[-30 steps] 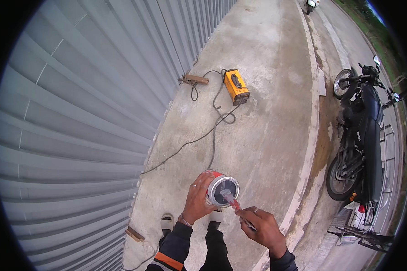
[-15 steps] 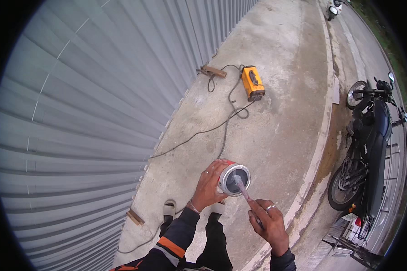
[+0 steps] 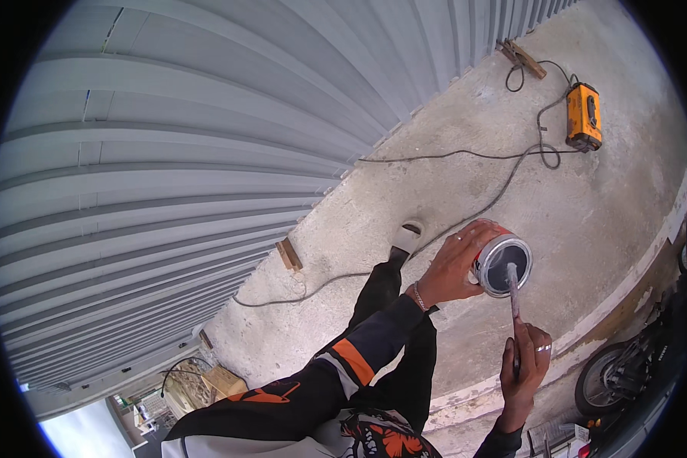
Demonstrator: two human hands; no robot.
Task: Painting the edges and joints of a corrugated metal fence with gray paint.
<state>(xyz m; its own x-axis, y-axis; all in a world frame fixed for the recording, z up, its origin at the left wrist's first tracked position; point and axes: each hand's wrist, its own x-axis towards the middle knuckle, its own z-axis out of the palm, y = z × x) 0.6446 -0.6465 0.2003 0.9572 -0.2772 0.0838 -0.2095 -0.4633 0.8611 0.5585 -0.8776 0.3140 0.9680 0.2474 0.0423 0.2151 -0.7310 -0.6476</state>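
Note:
Wrapped round the side of a red and white paint can [image 3: 477, 256], my left hand [image 3: 454, 263] holds it tilted with its open mouth facing me. Dark grey paint shows inside the metal rim. In my right hand [image 3: 528, 359] is the handle of a paintbrush [image 3: 514, 298]. Its pale, paint-smeared head reaches into the mouth of the can; whether the bristles touch the paint I cannot tell. The fingers of both hands are closed.
A grey corrugated metal wall [image 3: 206, 153] runs along the left. On the concrete floor [image 3: 427, 191] lie an orange portable machine [image 3: 584, 117], a dark cable [image 3: 504, 187] and a wooden block [image 3: 288, 254]. A parked motorcycle [image 3: 626, 374] stands at the lower right.
My view has swung left toward the wall, so the can and both hands appear farther right. One foot has stepped ahead. The brush stands more upright in the can.

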